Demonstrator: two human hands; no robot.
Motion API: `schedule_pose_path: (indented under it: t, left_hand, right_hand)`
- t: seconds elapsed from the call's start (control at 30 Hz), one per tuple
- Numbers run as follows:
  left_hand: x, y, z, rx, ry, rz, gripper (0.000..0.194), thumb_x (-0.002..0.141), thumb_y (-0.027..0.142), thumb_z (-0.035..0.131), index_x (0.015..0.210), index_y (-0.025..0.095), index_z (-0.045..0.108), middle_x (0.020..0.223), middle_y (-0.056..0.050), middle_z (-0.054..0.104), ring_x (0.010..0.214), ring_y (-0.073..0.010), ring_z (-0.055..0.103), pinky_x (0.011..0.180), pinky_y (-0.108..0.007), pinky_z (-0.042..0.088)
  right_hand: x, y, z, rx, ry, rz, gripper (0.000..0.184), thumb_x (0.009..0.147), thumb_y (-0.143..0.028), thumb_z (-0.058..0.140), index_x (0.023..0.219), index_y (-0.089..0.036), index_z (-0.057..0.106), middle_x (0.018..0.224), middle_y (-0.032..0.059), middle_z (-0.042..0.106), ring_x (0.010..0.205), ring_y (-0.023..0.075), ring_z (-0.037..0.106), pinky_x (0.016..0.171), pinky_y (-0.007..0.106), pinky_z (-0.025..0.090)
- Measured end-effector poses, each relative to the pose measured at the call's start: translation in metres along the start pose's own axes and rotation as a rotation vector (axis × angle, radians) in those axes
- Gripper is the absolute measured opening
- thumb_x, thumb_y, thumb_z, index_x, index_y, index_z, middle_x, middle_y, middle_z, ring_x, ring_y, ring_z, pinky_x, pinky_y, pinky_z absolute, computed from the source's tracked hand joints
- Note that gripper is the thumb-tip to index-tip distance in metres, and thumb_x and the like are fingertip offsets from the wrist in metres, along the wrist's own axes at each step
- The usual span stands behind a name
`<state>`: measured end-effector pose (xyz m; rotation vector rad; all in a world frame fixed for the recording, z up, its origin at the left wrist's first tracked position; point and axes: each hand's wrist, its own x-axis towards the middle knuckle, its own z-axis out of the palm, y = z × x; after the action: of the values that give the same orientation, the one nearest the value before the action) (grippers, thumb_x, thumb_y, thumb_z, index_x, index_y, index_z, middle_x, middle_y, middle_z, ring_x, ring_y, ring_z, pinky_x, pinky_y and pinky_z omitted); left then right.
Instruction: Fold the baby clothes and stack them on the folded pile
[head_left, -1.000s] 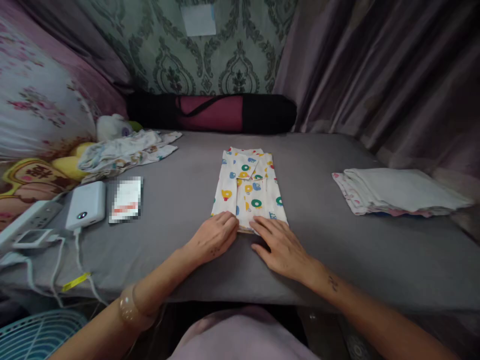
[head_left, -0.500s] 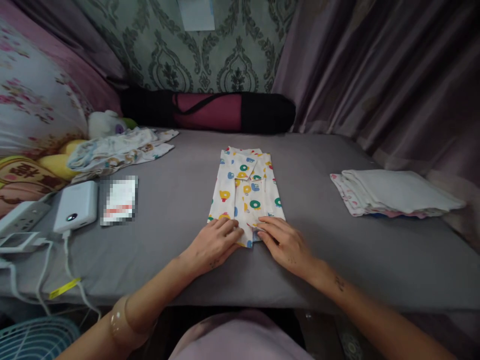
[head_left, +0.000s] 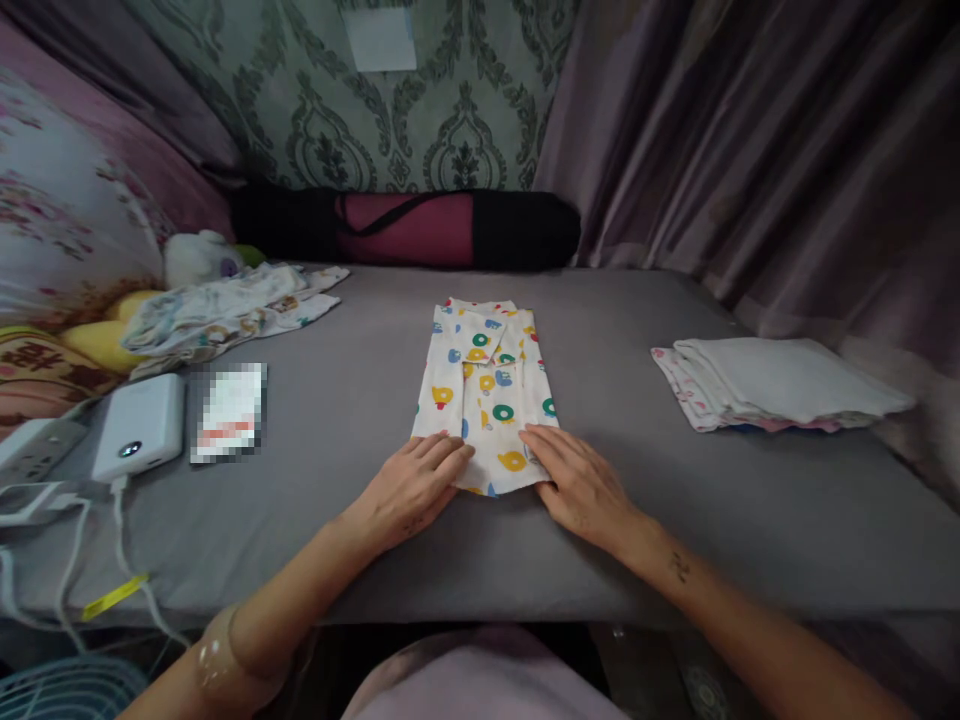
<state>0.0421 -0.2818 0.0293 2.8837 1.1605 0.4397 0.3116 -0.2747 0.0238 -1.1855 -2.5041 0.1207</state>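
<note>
A small white shirt [head_left: 491, 395] with a print of yellow, green, blue and red figures lies on the grey bed surface, its sides and sleeves folded in over the middle. My left hand [head_left: 420, 475] is closed on its near left corner, fingers on top of the cloth. At the near right corner, my right hand [head_left: 577, 480] grips the cloth with fingers above and the thumb low at the edge. Between the two hands the hem runs in a shallow curve. Both thumbs are partly hidden.
Folded white cloths [head_left: 787, 385] are stacked on the right. Crumpled printed clothes [head_left: 225, 310] lie at the left near plush toys. A white power bank [head_left: 142, 430] with cables and a blurred packet [head_left: 231, 412] sit nearer. A black and maroon bag [head_left: 405, 230] lines the wall.
My hands have moved slightly apart, and the hem between them is now spread flat and even, where before its near edge was bunched and overlapped. The view has shifted a little.
</note>
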Motion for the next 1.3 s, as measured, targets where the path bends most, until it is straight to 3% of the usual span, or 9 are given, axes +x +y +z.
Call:
schedule_pose_path:
  t: [0.2, 0.37, 0.47, 0.6, 0.73, 0.83, 0.97, 1.3]
  left_hand:
    - [-0.031, -0.024, -0.004, -0.081, 0.032, -0.093, 0.039, 0.092, 0.016, 0.043, 0.130, 0.019, 0.047, 0.130, -0.011, 0.058, 0.118, -0.0240, 0.055, 0.096, -0.042, 0.047]
    - [-0.036, -0.046, -0.001, -0.375, 0.027, -0.125, 0.037, 0.092, 0.018, 0.045, 0.128, 0.023, 0.052, 0.130, -0.007, 0.059, 0.121, -0.0184, 0.054, 0.103, -0.036, 0.045]
    - [-0.032, -0.053, -0.005, -0.547, 0.033, -0.193, 0.031, 0.094, 0.022, 0.043, 0.120, 0.023, 0.059, 0.123, -0.006, 0.063, 0.115, -0.0178, 0.058, 0.100, -0.034, 0.046]
    - [-0.016, -0.056, -0.015, -0.662, 0.028, -0.451, 0.031, 0.093, 0.036, 0.045, 0.111, 0.021, 0.065, 0.108, -0.006, 0.069, 0.099, -0.0198, 0.063, 0.088, -0.032, 0.049]
    - [0.007, -0.064, -0.014, -0.732, 0.055, -0.665, 0.037, 0.088, 0.046, 0.047, 0.100, 0.018, 0.067, 0.090, -0.005, 0.070, 0.083, -0.0191, 0.063, 0.074, -0.029, 0.049]
    - [0.020, -0.072, -0.004, -0.705, 0.076, -0.792, 0.038, 0.084, 0.046, 0.050, 0.100, 0.015, 0.066, 0.084, -0.005, 0.069, 0.077, -0.0186, 0.062, 0.067, -0.028, 0.047]
    - [0.025, -0.076, 0.003, -0.627, 0.054, -0.898, 0.043, 0.082, 0.048, 0.051, 0.106, 0.014, 0.063, 0.079, -0.005, 0.068, 0.073, -0.0186, 0.061, 0.064, -0.028, 0.045]
    - [0.019, -0.068, 0.004, -0.476, 0.068, -0.772, 0.044, 0.084, 0.039, 0.053, 0.121, 0.016, 0.051, 0.083, -0.004, 0.065, 0.073, -0.0174, 0.060, 0.071, -0.033, 0.048]
  right_hand:
    - [-0.008, 0.028, -0.010, 0.093, -0.032, -0.074, 0.055, 0.078, -0.004, 0.045, 0.132, -0.017, 0.053, 0.130, 0.0102, 0.059, 0.121, 0.0218, 0.054, 0.104, 0.042, 0.045]
    - [-0.002, 0.045, -0.014, 0.249, -0.059, -0.087, 0.054, 0.077, -0.004, 0.046, 0.127, -0.022, 0.058, 0.125, 0.0056, 0.064, 0.116, 0.0192, 0.059, 0.101, 0.038, 0.048]
    - [0.005, 0.050, -0.018, 0.373, -0.062, -0.002, 0.044, 0.080, -0.009, 0.047, 0.118, -0.024, 0.064, 0.118, 0.0033, 0.067, 0.110, 0.0180, 0.062, 0.099, 0.036, 0.049]
    - [0.019, 0.054, -0.024, 0.542, -0.098, 0.209, 0.027, 0.087, -0.024, 0.048, 0.104, -0.023, 0.070, 0.105, 0.0019, 0.072, 0.097, 0.0179, 0.067, 0.090, 0.034, 0.052]
    - [0.035, 0.064, -0.015, 0.632, -0.076, 0.364, 0.028, 0.086, -0.034, 0.050, 0.100, -0.019, 0.069, 0.094, 0.0031, 0.073, 0.085, 0.0186, 0.067, 0.076, 0.032, 0.054]
    - [0.044, 0.071, -0.001, 0.528, -0.005, 0.490, 0.028, 0.084, -0.036, 0.051, 0.096, -0.016, 0.067, 0.084, 0.0046, 0.072, 0.075, 0.0187, 0.066, 0.067, 0.030, 0.052]
    - [0.047, 0.069, 0.010, 0.324, 0.042, 0.564, 0.036, 0.084, -0.035, 0.050, 0.112, -0.015, 0.061, 0.072, 0.0031, 0.069, 0.063, 0.0171, 0.062, 0.063, 0.029, 0.048]
    - [0.035, 0.060, 0.003, 0.002, 0.030, 0.537, 0.037, 0.090, -0.031, 0.046, 0.124, -0.019, 0.054, 0.079, 0.0060, 0.069, 0.069, 0.0220, 0.064, 0.063, 0.033, 0.048]
